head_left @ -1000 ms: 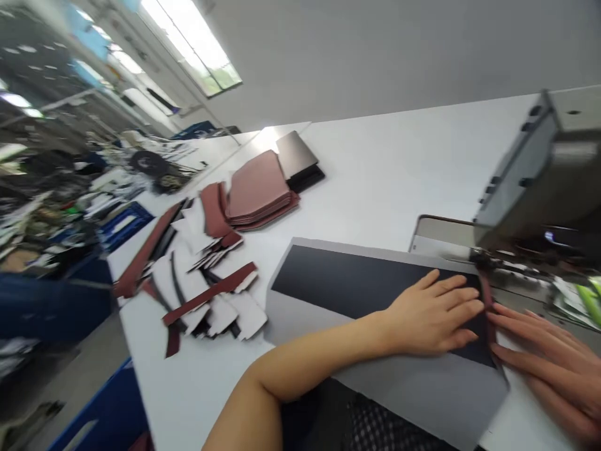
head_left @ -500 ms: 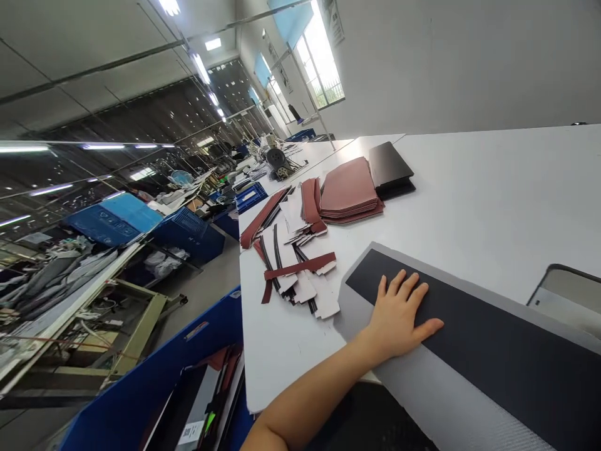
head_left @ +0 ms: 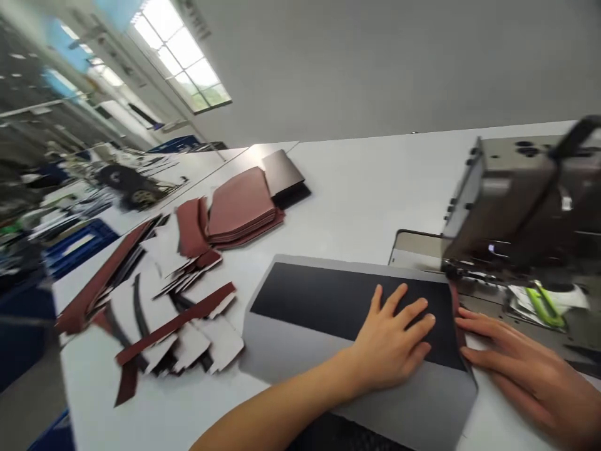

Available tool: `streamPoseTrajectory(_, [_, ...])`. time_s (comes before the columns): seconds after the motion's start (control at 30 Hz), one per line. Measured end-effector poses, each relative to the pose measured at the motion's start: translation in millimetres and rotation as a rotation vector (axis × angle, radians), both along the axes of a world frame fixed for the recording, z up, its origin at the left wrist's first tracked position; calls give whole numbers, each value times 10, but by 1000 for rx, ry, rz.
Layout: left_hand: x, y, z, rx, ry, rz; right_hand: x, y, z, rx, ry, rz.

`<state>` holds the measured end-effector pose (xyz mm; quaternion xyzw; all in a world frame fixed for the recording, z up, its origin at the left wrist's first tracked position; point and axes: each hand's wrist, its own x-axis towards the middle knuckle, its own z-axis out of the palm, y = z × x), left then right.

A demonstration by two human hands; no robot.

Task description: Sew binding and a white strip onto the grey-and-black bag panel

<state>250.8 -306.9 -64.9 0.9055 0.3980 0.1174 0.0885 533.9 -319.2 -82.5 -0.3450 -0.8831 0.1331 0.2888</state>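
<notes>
A flat grey panel [head_left: 300,358] with a broad black band [head_left: 323,302] lies on the white table in front of me. My left hand [head_left: 392,338] rests flat on the panel, fingers spread, mostly over the black band. At the panel's right edge, a dark red strip [head_left: 455,304] runs beside the sewing machine [head_left: 521,207]. My right hand [head_left: 530,369] touches this edge and strip with its outstretched fingertips; its fingers are apart. The machine's head stands just beyond the panel's right far corner. Its needle area is blurred.
Left of the panel lie loose white and dark red strips [head_left: 176,322], piled untidily. Behind them are a stack of reddish-brown pieces [head_left: 241,203] and black sheets [head_left: 284,175]. Light green snips [head_left: 544,304] lie beneath the machine arm. A blue crate [head_left: 79,244] stands at far left.
My view has swung right, bringing the sewing machine and my right hand into sight. The panel's right edge now shows beside the machine. My left hand still lies on the panel, nearer that edge.
</notes>
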Motion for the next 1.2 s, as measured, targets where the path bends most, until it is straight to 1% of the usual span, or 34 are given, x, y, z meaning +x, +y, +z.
streamPoseTrajectory(0.03, [-13,28,11,-15,4,-16,-2,-5,11,13,-42,35])
streamPoseTrajectory(0.1, [-81,103,41,-40,26,-51,-62,-3,42,38,-84,40])
streamPoseTrajectory(0.2, [-143,189,88,-60,48,-113,-185,-7,87,62,-68,-4])
streamPoseTrajectory(0.37, [-43,136,97,-55,22,-90,-229,-34,113,41,-70,-5])
streamPoseTrajectory(0.53, [-52,154,42,-14,9,-147,-210,-6,112,63,-58,4])
streamPoseTrajectory(0.67, [-70,292,17,3,12,-147,-218,87,90,65,-57,-11])
streamPoseTrajectory(1.0, [49,731,-8,25,34,-177,-164,414,56,112,-116,-95])
streamPoseTrajectory(1.1, [104,774,-6,78,36,-179,-145,466,30,106,-105,-112])
streamPoseTrajectory(1.2, [164,704,-19,126,-34,-182,-122,477,8,66,-72,-116])
